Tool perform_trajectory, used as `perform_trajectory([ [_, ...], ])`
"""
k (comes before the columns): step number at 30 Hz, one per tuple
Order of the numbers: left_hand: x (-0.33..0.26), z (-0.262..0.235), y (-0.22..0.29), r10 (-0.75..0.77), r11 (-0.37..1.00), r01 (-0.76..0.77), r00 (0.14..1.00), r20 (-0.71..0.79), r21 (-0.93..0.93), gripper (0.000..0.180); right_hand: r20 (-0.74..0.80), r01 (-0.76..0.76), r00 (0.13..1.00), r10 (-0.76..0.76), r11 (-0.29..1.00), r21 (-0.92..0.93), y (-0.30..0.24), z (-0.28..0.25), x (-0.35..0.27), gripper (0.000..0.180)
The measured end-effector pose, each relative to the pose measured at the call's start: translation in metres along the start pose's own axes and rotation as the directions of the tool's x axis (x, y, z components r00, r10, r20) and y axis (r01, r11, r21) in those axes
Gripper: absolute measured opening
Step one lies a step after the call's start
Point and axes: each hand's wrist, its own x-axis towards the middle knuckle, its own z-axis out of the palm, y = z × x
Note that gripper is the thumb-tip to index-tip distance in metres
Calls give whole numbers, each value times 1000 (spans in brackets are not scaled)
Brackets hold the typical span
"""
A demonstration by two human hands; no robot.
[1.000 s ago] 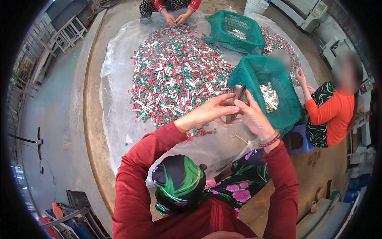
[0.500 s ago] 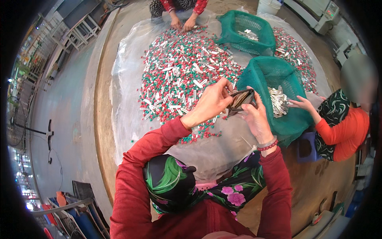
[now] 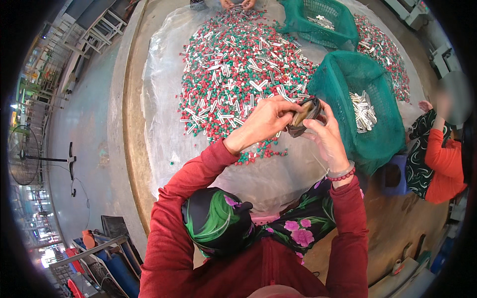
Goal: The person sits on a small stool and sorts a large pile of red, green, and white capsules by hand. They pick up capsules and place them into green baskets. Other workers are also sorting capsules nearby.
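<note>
head view, right of centre: we hold a small dark pouch-like object (image 3: 304, 115) raised above the worktop (image 3: 130, 124), between both our hands. the left hand (image 3: 266, 121) curls around its left side, fingers closed on it; the right hand (image 3: 325, 139) pinches its right edge between thumb and fingers, with a red bead bracelet (image 3: 342, 175) and a pale band at that wrist. what the object is we cannot tell exactly; its inside shows tan

upper centre: a wide heap of small red, green and white pieces (image 3: 238, 74) lies on a clear plastic sheet (image 3: 164, 99) spread over the round worktop. just right of our hands, a green mesh basket (image 3: 348, 79) holds a small pile of white pieces (image 3: 363, 109). a second green mesh basket (image 3: 323, 20) stands in the upper part of the frame, with another patch of red and green pieces to its right

right edge: a seated person in an orange sleeve (image 3: 442, 159). top edge: another person's hands (image 3: 234, 4) touch the heap

left edge: a standing fan (image 3: 30, 159) on the grey floor

lower centre: our red sleeves and a green-and-black head covering (image 3: 213, 223)
</note>
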Motion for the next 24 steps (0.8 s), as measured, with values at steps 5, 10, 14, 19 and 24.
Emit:
perform_trajectory([
  [5, 8, -3, 6, 5, 999, -3, 999, -36, 47, 20, -13, 65, 998, -64, 998, 25, 0, -1, -2, 59],
  [10, 11, 1, 7, 29, 982, -14, 997, -76, 186, 18, -52, 227, 972, -230, 972, -64, 14, 1, 1, 64],
  [14, 12, 16, 15, 90, 847, -55, 995, -41, 528, 25, -153, 306, 912, -380, 880, -364, 22, -2, 2, 65],
  [19, 20, 22, 23, 11, 836, 32, 997, -75, 548, 23, -225, 403, 849, -479, 861, -311, 32, -3, 4, 63],
  [24, 37, 15, 31, 22, 883, 30, 994, -105, 468, 15, -261, 416, 857, -445, 895, -158, 19, -2, 6, 59],
])
